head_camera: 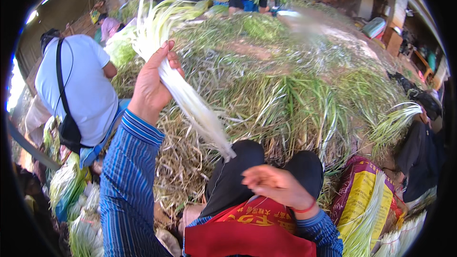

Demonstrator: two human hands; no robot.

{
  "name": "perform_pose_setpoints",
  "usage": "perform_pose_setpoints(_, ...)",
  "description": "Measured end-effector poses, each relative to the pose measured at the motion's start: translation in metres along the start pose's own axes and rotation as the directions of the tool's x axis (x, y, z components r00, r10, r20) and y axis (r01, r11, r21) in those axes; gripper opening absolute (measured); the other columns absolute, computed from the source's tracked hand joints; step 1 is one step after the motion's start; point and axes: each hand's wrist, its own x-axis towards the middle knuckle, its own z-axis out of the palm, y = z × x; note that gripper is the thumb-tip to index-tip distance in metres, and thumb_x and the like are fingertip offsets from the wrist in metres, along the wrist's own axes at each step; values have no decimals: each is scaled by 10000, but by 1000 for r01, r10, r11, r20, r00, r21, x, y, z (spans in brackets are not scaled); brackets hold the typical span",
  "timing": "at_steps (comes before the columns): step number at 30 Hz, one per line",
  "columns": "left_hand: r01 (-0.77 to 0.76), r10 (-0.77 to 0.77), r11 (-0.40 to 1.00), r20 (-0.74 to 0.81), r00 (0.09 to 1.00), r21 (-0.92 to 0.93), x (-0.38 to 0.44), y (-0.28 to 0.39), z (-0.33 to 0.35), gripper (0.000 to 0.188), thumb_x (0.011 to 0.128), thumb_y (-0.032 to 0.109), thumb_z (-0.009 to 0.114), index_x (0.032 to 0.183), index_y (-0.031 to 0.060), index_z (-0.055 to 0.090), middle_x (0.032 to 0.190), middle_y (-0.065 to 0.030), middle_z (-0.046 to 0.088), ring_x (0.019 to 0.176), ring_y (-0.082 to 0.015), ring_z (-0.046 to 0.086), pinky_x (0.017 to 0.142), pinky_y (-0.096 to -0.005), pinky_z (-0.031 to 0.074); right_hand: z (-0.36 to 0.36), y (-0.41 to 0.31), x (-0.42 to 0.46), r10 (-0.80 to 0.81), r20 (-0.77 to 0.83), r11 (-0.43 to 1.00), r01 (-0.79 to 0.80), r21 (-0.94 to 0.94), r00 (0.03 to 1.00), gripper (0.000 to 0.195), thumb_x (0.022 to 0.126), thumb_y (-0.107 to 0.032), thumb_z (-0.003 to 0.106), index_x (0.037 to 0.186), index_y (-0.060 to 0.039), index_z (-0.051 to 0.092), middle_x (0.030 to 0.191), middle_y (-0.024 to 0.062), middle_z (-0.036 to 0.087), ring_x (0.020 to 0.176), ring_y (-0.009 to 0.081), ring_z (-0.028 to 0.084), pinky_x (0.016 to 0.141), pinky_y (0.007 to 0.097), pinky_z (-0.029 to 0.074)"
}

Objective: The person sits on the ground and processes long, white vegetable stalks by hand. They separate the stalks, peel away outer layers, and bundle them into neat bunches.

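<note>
My left hand [153,78] is raised, its fingers closed around a bundle of long, pale stalks [194,105] that look like blanched chives. Their white lower ends slant down towards my knee, while the yellow-green leaf tips fan out above the hand. My right hand [278,185] hovers over my lap, slightly blurred and holding nothing, with the fingers partly apart. A red cord circles that wrist. Beneath it, a red printed sheet or apron [250,239] covers my lap, and my dark-trousered knees [246,153] are bent in front of me.
Heaped green and dry leaf trimmings [278,107] spread before me. Tied bundles [85,221] lie at lower left. At right, pale stalks [367,214] rest on a yellow and purple printed sack [346,196]. A person in white [78,85] sits at left; other people work farther back.
</note>
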Motion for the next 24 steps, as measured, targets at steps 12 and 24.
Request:
perform_pose_setpoints(12,-15,-38,826,-82,996,-563,41,-147,37,233,914,234,434,724,102,465,618,14,455,578,-97,445,604,-255,427,-52,-8,72,-295,-455,465,543,700,840,698,714,-458,653,1226,-72,378,1238,101,423,1145,235,398,981,401,312)
perform_pose_setpoints(24,49,-394,627,-263,881,-777,-13,-255,10,260,906,303,436,783,87,513,733,-21,556,726,-146,527,792,-293,444,-92,-21,54,-268,-856,467,837,286,442,406,796,-112,594,1156,-86,409,930,65,552,844,177,530,800,367,427)
